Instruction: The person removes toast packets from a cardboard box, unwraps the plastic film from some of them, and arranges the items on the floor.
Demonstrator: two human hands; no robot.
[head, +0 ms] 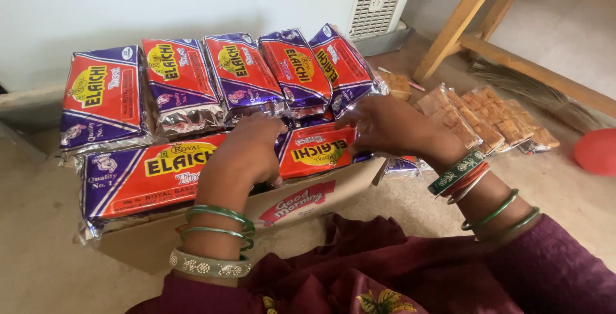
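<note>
A person's left hand (247,150) and right hand (391,124) rest on a red-and-purple packet (317,150) lying flat atop a cardboard box (301,201) on the floor, its long axis running left to right. The left fingers curl down over its left end; the right fingers press its upper right edge. Five similar packets (240,73) stand upright behind, and clear-wrapped rusk packs (487,118) lie to the right.

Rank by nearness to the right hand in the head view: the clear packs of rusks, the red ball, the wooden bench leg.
From the right hand:
1. Clear packs of rusks, on the floor just right.
2. Wooden bench leg, up behind.
3. Red ball, far right edge.
</note>
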